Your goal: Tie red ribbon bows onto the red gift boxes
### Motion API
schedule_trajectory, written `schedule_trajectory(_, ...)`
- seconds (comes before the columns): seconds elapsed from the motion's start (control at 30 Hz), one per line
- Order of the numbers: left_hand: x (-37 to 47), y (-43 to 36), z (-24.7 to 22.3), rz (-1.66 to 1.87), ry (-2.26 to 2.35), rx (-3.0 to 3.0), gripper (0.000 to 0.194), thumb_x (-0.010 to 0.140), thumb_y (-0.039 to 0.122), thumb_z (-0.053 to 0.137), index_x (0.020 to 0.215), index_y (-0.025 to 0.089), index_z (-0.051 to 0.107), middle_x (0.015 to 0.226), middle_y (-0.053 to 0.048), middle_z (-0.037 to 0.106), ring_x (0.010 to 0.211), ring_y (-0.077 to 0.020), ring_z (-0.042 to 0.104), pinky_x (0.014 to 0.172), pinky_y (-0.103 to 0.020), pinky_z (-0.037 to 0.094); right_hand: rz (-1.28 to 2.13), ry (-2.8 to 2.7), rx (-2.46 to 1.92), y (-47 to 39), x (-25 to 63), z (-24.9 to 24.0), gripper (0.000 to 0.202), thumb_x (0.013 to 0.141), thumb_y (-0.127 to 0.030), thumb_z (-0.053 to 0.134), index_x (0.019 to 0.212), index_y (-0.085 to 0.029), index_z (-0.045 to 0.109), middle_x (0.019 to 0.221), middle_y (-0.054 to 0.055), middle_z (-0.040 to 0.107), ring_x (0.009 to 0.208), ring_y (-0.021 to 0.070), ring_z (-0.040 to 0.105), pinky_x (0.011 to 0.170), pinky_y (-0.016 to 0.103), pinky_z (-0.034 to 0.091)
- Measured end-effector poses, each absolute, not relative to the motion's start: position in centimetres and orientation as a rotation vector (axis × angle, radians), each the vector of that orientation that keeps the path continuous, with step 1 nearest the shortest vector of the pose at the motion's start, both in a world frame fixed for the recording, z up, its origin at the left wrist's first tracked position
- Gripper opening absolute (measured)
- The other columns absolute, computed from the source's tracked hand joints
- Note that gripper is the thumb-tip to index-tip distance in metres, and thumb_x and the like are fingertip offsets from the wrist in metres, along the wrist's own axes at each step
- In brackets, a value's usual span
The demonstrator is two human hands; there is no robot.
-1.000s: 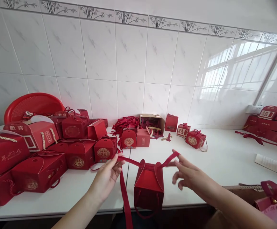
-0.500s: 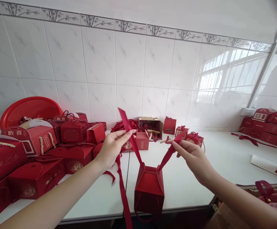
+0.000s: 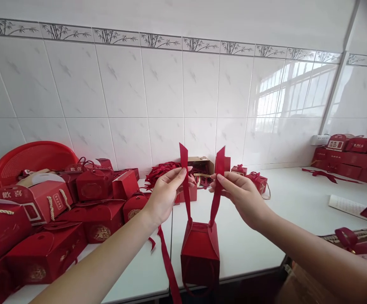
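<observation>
Tiled wall [image 3: 123,88], raised hands [image 3: 164,196] [image 3: 246,198] pinching ribbon [image 3: 187,200]

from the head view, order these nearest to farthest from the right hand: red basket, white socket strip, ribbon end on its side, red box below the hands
From the right hand:
1. ribbon end, pinched in its fingers
2. red box, below, between both hands
3. white socket strip, back right, at the wall
4. red basket, far left, at the back
</observation>
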State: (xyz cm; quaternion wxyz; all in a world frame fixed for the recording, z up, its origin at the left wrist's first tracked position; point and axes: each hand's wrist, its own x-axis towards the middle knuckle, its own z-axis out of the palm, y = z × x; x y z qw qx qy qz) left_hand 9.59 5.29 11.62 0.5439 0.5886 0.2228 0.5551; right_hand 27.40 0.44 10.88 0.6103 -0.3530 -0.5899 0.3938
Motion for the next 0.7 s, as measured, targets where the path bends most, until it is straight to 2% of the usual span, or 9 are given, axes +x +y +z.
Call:
schedule_trajectory(0.1, 9.9, 5.0, 11.7, 1.287, 0.54, 1.447, 0.027, 0.077, 0.033, 0.065, 0.098, 0.017, 0.066, 0.066, 0.001, 0.063, 0.065, -0.0109, 0.058, 0.072, -0.026, 0.047, 0.953, -1.33, -0.893, 0.9, 27.0, 11.1, 0.026, 0.078, -0.041, 0.06, 0.08, -0.016, 0.063, 0.07, 0.002, 0.06, 0.057, 0.0109, 0.054, 0.065, 0.031, 0.045)
schedule_trajectory(0.2, 10.0, 4.4, 11.8, 1.209, 0.577, 1.506, 0.058, 0.076, 0.033, 0.067, 0.128, 0.017, 0.048, 0.064, 0.002, 0.064, 0.065, -0.0121, 0.058, 0.07, -0.027, 0.047, 0.972, -1.323, -0.96, 1.1, 26.5, 11.2, 0.03, 0.075, -0.036, 0.062, 0.099, -0.017, 0.061, 0.068, 0.0, 0.059, 0.05, 0.009, 0.047, 0.053, 0.028, 0.038)
schedule_trajectory(0.3, 10.0, 4.0, 11.9, 1.157, 0.623, 1.554, 0.073, 0.074, 0.034, 0.068, 0.136, 0.016, 0.034, 0.066, 0.0, 0.065, 0.067, -0.0145, 0.06, 0.07, -0.03, 0.048, 1.046, -1.413, -0.852, 0.8, 26.1, 11.3, 0.022, 0.074, -0.032, 0.064, 0.092, -0.018, 0.062, 0.065, -0.002, 0.055, 0.049, 0.0066, 0.038, 0.049, 0.025, 0.031)
schedule_trajectory(0.37, 9.9, 3.9, 12.0, 1.121, 0.648, 1.595, 0.073, 0.074, 0.035, 0.069, 0.135, 0.016, 0.034, 0.069, -0.001, 0.066, 0.065, -0.0151, 0.061, 0.069, -0.032, 0.048, 1.066, -1.484, -0.762, 0.5, 26.0, 11.3, 0.02, 0.076, -0.035, 0.064, 0.085, -0.018, 0.063, 0.065, -0.003, 0.053, 0.049, 0.0056, 0.032, 0.047, 0.024, 0.026)
schedule_trajectory(0.47, 9.5, 3.9, 11.8, 1.06, 0.645, 1.625, 0.063, 0.074, 0.031, 0.068, 0.128, 0.017, 0.041, 0.069, 0.0, 0.064, 0.063, -0.0152, 0.061, 0.068, -0.032, 0.047, 1.034, -1.507, -0.747, 0.5, 26.4, 11.0, 0.027, 0.079, -0.042, 0.06, 0.092, -0.019, 0.066, 0.06, -0.004, 0.048, 0.048, 0.0063, 0.028, 0.046, 0.024, 0.023)
schedule_trajectory(0.57, 9.0, 4.2, 11.5, 1.027, 0.606, 1.548, 0.045, 0.075, 0.023, 0.065, 0.116, 0.017, 0.048, 0.068, 0.001, 0.061, 0.064, -0.0146, 0.06, 0.068, -0.03, 0.046, 0.987, -1.597, -0.754, 0.8, 27.3, 10.5, 0.029, 0.081, -0.043, 0.057, 0.095, -0.02, 0.067, 0.056, -0.004, 0.045, 0.052, 0.0088, 0.038, 0.05, 0.025, 0.032)
schedule_trajectory(0.7, 8.5, 4.7, 11.0, 0.964, 0.6, 1.456, 0.029, 0.075, 0.02, 0.062, 0.102, 0.016, 0.053, 0.072, 0.0, 0.06, 0.067, -0.015, 0.061, 0.072, -0.031, 0.045, 0.708, -1.913, -0.777, 0.8, 28.4, 10.2, 0.023, 0.086, -0.037, 0.052, 0.092, -0.021, 0.067, 0.083, 0.003, 0.062, 0.073, 0.0143, 0.054, 0.066, 0.03, 0.045)
